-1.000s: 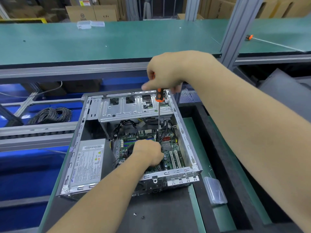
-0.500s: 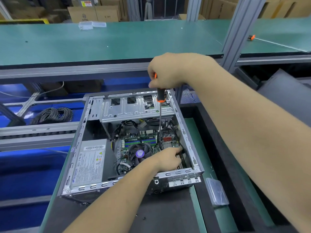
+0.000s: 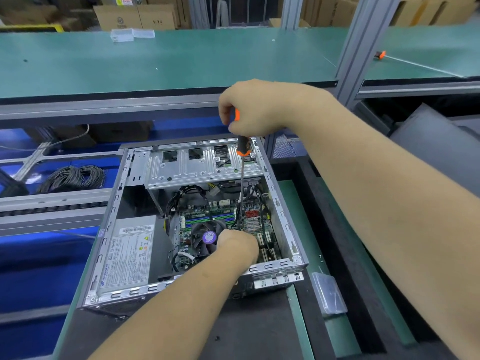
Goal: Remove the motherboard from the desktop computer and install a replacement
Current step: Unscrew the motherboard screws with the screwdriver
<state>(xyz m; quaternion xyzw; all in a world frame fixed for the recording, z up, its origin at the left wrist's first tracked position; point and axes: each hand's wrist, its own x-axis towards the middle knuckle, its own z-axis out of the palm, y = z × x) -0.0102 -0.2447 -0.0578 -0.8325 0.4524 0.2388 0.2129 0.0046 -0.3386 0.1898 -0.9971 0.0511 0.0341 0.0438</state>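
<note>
An open desktop case [image 3: 283,224] lies on its side on the bench. Inside it sits the green motherboard [image 3: 223,216] with a fan cooler [image 3: 205,235] and blue memory slots. My right hand [image 3: 257,110] grips the orange-and-black handle of a long screwdriver [image 3: 242,149] above the drive cage; its shaft runs down to the board beside the red connectors. My left hand [image 3: 237,246] reaches into the case and rests on the board beside the cooler; its fingers are hidden under the hand.
A power supply [image 3: 130,253] fills the case's left side, a metal drive cage [image 3: 202,165] its far end. A clear plastic box [image 3: 328,294] lies to the right on the green strip. Coiled black cables [image 3: 72,178] sit left on blue bins. A green shelf [image 3: 155,61] spans behind.
My left hand has shifted from the board's right side back toward the cooler. The right hand and screwdriver stay almost in place over the drive cage.
</note>
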